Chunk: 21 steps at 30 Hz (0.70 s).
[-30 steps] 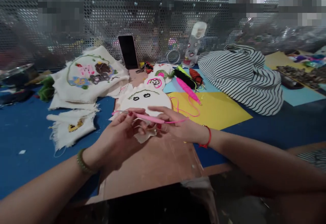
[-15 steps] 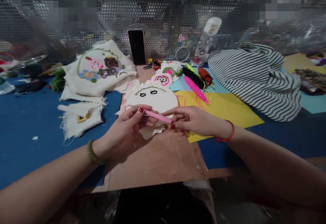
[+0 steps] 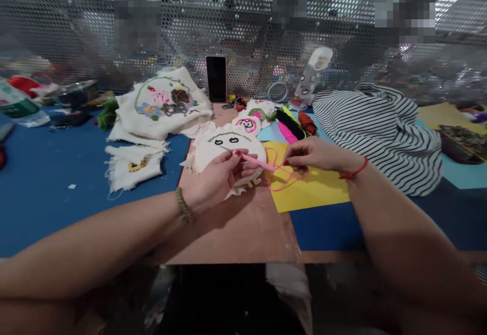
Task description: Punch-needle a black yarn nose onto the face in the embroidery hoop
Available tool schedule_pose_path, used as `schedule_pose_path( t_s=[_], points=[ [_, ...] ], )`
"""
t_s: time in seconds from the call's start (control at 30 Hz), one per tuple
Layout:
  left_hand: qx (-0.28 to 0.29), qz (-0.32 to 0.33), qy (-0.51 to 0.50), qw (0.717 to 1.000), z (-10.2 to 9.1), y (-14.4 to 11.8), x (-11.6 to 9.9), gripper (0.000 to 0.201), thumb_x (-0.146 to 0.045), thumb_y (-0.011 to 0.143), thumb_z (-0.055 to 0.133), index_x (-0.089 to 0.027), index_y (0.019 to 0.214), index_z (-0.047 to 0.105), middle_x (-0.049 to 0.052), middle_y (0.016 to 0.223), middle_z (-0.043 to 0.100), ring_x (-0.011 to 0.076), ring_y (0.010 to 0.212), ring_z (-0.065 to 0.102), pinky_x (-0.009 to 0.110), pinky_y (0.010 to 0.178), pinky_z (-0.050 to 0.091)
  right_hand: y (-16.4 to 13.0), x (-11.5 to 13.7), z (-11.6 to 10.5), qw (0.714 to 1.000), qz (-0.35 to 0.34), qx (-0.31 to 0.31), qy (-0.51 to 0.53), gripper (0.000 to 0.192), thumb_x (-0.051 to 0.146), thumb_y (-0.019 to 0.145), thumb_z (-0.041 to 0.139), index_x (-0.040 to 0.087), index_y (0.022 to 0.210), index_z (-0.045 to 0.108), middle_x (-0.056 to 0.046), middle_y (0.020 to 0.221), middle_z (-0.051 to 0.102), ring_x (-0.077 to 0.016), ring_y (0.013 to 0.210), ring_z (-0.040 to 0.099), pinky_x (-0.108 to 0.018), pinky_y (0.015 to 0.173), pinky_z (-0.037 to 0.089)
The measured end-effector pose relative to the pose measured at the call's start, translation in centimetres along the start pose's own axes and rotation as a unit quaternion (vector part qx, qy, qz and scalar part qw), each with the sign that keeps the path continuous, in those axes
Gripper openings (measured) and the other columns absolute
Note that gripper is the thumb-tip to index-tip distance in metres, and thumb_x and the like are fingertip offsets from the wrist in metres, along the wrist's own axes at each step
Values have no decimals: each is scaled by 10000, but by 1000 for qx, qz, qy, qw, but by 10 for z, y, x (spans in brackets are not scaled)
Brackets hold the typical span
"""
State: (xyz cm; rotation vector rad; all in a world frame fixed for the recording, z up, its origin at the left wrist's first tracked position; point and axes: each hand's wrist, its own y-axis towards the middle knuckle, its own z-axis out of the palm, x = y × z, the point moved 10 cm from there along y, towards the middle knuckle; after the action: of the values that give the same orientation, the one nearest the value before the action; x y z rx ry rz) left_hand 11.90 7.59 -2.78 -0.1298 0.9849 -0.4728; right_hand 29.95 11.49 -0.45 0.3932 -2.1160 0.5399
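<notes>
My left hand [image 3: 216, 180] grips a pink punch needle [image 3: 253, 160] by its handle, its metal tip pointing left over a round white cloth [image 3: 228, 147] with a green outline and two black eyes. My right hand [image 3: 312, 155] pinches the pink yarn [image 3: 283, 172] that runs from the needle's rear end and loops over a yellow sheet [image 3: 308, 190]. The cloth lies on a brown board [image 3: 236, 228], partly under my left hand.
Embroidered white cloths [image 3: 163, 106] lie at the back left on the blue table [image 3: 49, 193]. A black phone [image 3: 216, 78] leans on the perforated metal screen. Yarn skeins [image 3: 291, 127], a striped fabric bag [image 3: 384, 127] and a patterned bottle [image 3: 310, 78] sit to the right.
My right hand has moved right, away from the needle, drawing the pink yarn out over the yellow sheet. My left hand still holds the needle. The camera view shifted left.
</notes>
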Motion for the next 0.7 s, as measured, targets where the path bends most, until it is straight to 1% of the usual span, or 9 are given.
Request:
schedule_pose_path(
  t_s=[0.07, 0.13, 0.17, 0.2, 0.27, 0.33, 0.4, 0.5, 0.7],
  points=[
    [11, -8, 9, 1000, -5, 0, 12, 237, -117, 1039, 406, -115, 970, 633, 78, 809, 725, 104, 631, 674, 222, 650, 558, -4, -13, -46, 992, -3, -125, 7, 336, 487, 683, 836, 187, 760, 704, -1, 575, 637, -113, 490, 562, -253, 464, 426],
    [36, -5, 38, 999, -8, -1, 19, 171, -164, 1016, 499, -113, 1011, 663, 63, 778, 714, 98, 601, 636, 197, 582, 502, -20, -21, -95, 955, -29, -294, 28, 325, 476, 691, 840, 202, 727, 670, 8, 537, 590, -115, 465, 521, -263, 449, 404],
    [48, 2, 46, 998, -8, -2, 20, 143, -185, 993, 555, -114, 1013, 678, 59, 781, 714, 96, 605, 628, 196, 588, 494, -29, -25, -111, 932, -40, -357, 38, 307, 463, 715, 825, 211, 712, 650, 10, 537, 580, -116, 461, 509, -268, 454, 406],
    [60, 5, 53, 997, -8, -3, 20, 134, -207, 969, 603, -115, 1009, 693, 60, 790, 719, 101, 615, 626, 202, 600, 494, -33, -29, -118, 921, -39, -386, 38, 284, 444, 741, 804, 216, 701, 640, 7, 543, 582, -118, 460, 504, -273, 462, 409],
    [89, 6, 70, 994, -5, -5, 22, 150, -249, 931, 665, -121, 992, 714, 56, 802, 721, 102, 616, 610, 214, 613, 486, -27, -37, -112, 937, 4, -349, -12, 239, 399, 780, 760, 214, 675, 651, -5, 554, 603, -128, 465, 522, -287, 491, 420],
    [120, 2, 91, 989, 1, -6, 24, 169, -283, 912, 693, -127, 971, 724, 46, 785, 709, 101, 610, 590, 219, 612, 467, -17, -43, -100, 947, 59, -290, -125, 222, 370, 814, 707, 202, 669, 698, -13, 549, 624, -149, 495, 566, -301, 542, 432],
    [142, 1, 115, 983, 5, -7, 26, 186, -310, 902, 707, -132, 956, 725, 33, 758, 689, 101, 609, 573, 221, 617, 451, -14, -39, -105, 918, 80, -306, -240, 233, 348, 861, 629, 186, 759, 762, -26, 597, 673, -183, 588, 635, -311, 618, 455],
    [156, 3, 137, 978, 9, -9, 27, 214, -347, 891, 722, -137, 931, 717, 24, 745, 671, 100, 607, 554, 224, 618, 437, -6, -28, -127, 858, 85, -370, -347, 310, 292, 899, 534, 159, 1011, 791, -72, 854, 777, -226, 813, 709, -321, 759, 500],
    [155, 0, 131, 979, 8, -12, 28, 245, -376, 877, 738, -138, 926, 711, 28, 743, 663, 105, 616, 547, 228, 622, 436, 59, -20, -143, 844, 110, -342, -399, 338, 267, 907, 563, 164, 1153, 770, -134, 1209, 756, -291, 1170, 665, -380, 1024, 473]
  ],
)
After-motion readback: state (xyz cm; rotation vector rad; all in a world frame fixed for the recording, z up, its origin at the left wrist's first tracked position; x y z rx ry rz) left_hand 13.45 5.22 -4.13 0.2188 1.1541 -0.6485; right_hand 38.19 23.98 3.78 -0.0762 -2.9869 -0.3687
